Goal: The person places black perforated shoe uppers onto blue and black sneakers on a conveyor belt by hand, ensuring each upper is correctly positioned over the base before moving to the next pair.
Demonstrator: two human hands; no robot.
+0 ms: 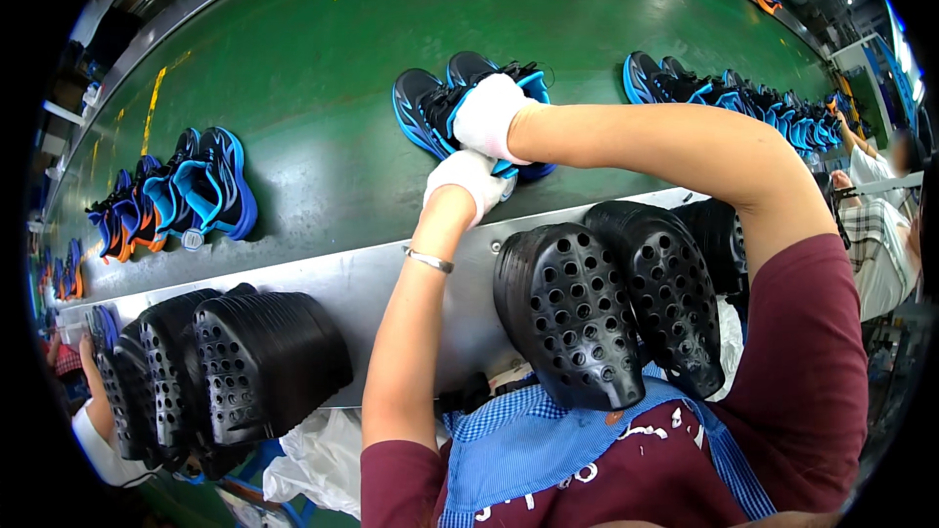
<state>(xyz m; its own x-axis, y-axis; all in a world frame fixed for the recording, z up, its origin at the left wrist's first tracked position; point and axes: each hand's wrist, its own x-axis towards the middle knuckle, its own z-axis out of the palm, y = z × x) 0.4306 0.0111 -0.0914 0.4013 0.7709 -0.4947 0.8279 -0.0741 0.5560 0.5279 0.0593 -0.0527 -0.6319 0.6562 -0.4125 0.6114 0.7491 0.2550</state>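
A pair of black sneakers with bright blue soles stands in front of me on a green conveyor belt point(333, 20), toes pointing away. White gloves cover both my hands. My left hand point(467, 183) is closed at the heel of the left sneaker point(419, 108), where a bit of blue lining shows beside the glove. Above it, my right hand point(492, 117) is closed over the same sneaker's opening and laces; its fingertips are hidden. The right sneaker point(474, 66) sits just behind my right hand, its blue collar showing.
Stacks of black perforated shoe-shaped inserts point(577, 308) lean near my chest, with more inserts point(259, 362) at the lower left. A metal ledge point(391, 284) edges the belt. Sneakers point(215, 181) stand at left, and a long row point(675, 83) stands at right. Other people sit at both sides.
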